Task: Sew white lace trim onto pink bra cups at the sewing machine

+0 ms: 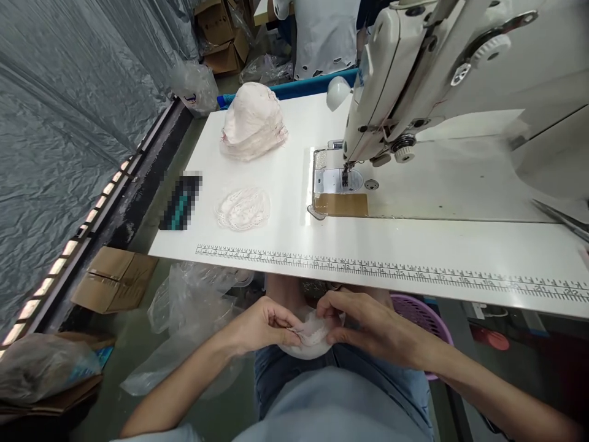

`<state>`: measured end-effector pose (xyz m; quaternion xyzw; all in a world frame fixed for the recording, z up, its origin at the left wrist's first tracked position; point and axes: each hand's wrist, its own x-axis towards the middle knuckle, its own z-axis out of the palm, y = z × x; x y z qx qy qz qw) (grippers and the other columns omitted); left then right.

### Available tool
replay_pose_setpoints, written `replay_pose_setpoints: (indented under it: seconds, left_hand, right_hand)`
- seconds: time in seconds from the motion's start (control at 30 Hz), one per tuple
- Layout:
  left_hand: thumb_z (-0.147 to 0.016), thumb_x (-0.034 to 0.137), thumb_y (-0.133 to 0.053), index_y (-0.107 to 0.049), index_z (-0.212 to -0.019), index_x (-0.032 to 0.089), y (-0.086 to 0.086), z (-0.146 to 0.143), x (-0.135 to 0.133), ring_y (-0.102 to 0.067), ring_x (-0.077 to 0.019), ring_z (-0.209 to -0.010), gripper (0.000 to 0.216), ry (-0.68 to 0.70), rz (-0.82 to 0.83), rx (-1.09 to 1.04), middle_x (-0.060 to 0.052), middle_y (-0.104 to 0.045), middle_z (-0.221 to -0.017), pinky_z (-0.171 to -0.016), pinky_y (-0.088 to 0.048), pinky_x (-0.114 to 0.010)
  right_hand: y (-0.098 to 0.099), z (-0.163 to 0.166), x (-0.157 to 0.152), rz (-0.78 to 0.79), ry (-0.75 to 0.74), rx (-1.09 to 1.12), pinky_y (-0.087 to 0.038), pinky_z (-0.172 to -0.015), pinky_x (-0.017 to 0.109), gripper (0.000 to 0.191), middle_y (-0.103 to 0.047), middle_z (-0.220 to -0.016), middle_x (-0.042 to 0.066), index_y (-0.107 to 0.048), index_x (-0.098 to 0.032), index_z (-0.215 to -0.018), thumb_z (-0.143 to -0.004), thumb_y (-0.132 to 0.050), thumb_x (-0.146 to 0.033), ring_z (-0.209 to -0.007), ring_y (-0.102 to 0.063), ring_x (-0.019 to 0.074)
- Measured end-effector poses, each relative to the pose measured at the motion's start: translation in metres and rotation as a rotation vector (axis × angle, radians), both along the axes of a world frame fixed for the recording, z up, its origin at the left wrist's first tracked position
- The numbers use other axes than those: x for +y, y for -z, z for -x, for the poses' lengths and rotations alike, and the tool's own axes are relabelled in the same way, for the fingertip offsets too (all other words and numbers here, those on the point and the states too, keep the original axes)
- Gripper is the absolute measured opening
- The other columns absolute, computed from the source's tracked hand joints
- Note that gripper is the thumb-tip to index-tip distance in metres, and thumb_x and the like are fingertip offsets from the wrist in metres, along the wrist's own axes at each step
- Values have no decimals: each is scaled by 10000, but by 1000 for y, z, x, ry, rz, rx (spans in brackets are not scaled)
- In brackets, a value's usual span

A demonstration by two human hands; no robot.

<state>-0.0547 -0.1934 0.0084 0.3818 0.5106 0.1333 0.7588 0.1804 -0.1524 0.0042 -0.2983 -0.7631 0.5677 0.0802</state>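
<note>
- The lace piece (309, 337) is small, white with a pale pink tinge, rounded like a shallow cup. It has a scalloped, perforated edge along its top.
- It sits low in the middle of the frame, below the near edge of the worktop (414, 252) and over the person's lap.
- The left hand (262, 325) comes in from the lower left. Its grip is pinched on the left edge of the lace piece, thumb against fingertips.
- The right hand (368, 325) comes in from the lower right, and its grip is closed on the right edge, with the fingers curled over the fabric.
- Much of the lace piece is covered by both hands, so only its middle and lower curve show. Its layers cannot be told apart.
- A dark object (181, 201) on the left of the worktop is pixelated and cannot be made out.
- The sewing machine (442, 73) is cut off by the top and right borders of the frame.
- On the worktop a flat lace cutout (243, 209) lies left of centre, and a pink stack (253, 123) stands above it, well apart from the hands.
- A printed ruler strip (391, 270) runs along the near edge of the worktop, just above the hands.
- Bare worktop lies between the ruler strip and the presser foot (345, 178).
- A purple basket (421, 313) sits just behind the right hand, and a clear plastic bag (193, 319) hangs just left of the left hand.
</note>
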Motion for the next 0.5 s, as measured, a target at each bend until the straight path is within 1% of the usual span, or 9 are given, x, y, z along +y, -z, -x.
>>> replay_pose_setpoints:
  seconds: [0.07,0.13,0.17,0.2,0.23,0.3,0.37,0.43,0.5]
  left_hand:
    - [-655,298,-766,-749,-859,139,-1,0,-1,-681,-176,-731,259,13,-15,-2,-79,-739,-793,-689,-520,-235]
    - [-665,290,-761,-750,-852,152,-2,1,-1,-681,-170,-744,233,18,-12,-6,-70,-740,-796,-691,-516,-223]
    - [-669,289,-759,-751,-848,155,-2,2,-2,-680,-164,-745,224,21,-9,-7,-66,-740,-796,-689,-513,-215]
    - [-672,289,-757,-751,-844,156,-2,4,-2,-678,-159,-743,218,23,-10,-6,-65,-740,-794,-683,-508,-207]
    - [-676,292,-756,-750,-839,153,-2,6,-3,-674,-151,-733,214,18,-17,2,-64,-739,-789,-672,-502,-199]
    - [-684,304,-751,-746,-831,147,-1,11,-6,-659,-129,-690,215,-9,-34,30,-59,-735,-770,-640,-486,-183]
    - [-693,324,-745,-739,-826,141,-1,17,-9,-633,-104,-644,226,-48,-44,68,-51,-727,-746,-611,-466,-170]
    - [-693,349,-741,-729,-807,131,-1,21,-11,-609,-89,-615,246,-71,-36,94,-43,-714,-721,-593,-451,-165]
    - [-669,347,-757,-719,-817,122,-4,22,-11,-609,-101,-640,272,-42,-29,92,-48,-709,-743,-607,-454,-177]
  right_hand:
    - [2,4,3,-11,-44,50,-408,-738,277,247,-549,-997,30,-520,-235,-1083,-862,-585,-326,-896,-520,178]
    - [7,8,6,-14,-116,137,-412,-802,296,478,-497,-1161,64,-474,-248,-1213,-797,-658,-396,-1023,-488,209]
    - [9,11,7,-6,-156,176,-408,-833,307,585,-477,-1205,72,-448,-250,-1259,-756,-694,-420,-1067,-468,224]
    - [13,14,8,7,-187,191,-404,-848,315,646,-482,-1205,74,-438,-248,-1279,-726,-715,-434,-1080,-460,233]
    - [15,16,9,27,-202,175,-406,-843,320,649,-511,-1158,69,-453,-243,-1273,-715,-720,-440,-1061,-467,236]
    - [19,19,8,71,-182,73,-420,-778,306,543,-558,-990,45,-535,-234,-1184,-714,-715,-437,-960,-500,224]
    - [20,19,7,117,-124,-21,-419,-705,274,399,-563,-903,28,-600,-229,-1064,-726,-709,-411,-880,-513,204]
    - [18,19,5,146,-79,-30,-406,-671,249,277,-579,-866,16,-629,-215,-958,-737,-704,-365,-838,-518,183]
    - [16,20,4,157,-77,14,-385,-634,234,165,-593,-778,-2,-640,-190,-847,-760,-683,-324,-758,-519,157]
